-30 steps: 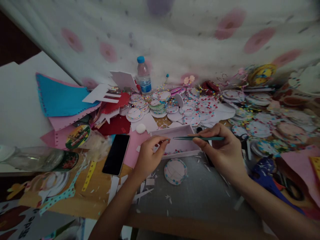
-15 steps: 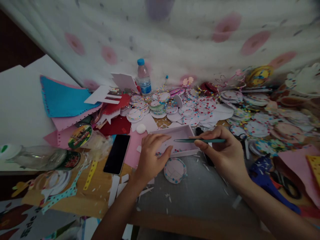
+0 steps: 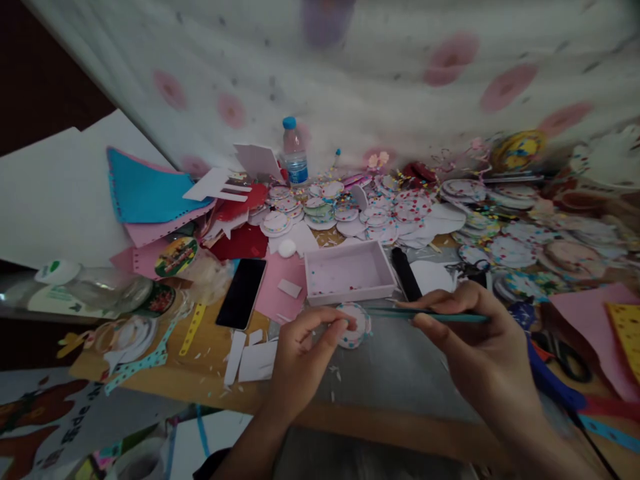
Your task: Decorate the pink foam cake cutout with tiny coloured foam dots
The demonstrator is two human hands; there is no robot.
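Over the grey mat, my right hand (image 3: 480, 360) grips a pair of green tweezers (image 3: 450, 316), whose tips point left. My left hand (image 3: 303, 360) has its thumb and forefinger pinched together over the left side of a round white paper disc (image 3: 357, 337) with coloured dots along its rim. Whatever is between those fingertips is too small or hidden to make out. Just behind the disc sits a shallow white box (image 3: 350, 263) with a few tiny coloured bits inside. The tweezer tips are close to the disc's right edge.
Piles of decorated discs (image 3: 377, 217) line the back, near a water bottle (image 3: 295, 153). A phone (image 3: 241, 293) lies left of the box, a black object (image 3: 406, 275) right of it. Scissors (image 3: 565, 357) lie at right. Paper scraps (image 3: 257, 362) and a larger bottle (image 3: 107, 287) are at left.
Both hands have come back from the box towards the front. My left hand has gone from spread fingers to a pinch over the disc. The tweezers stay in my right hand.
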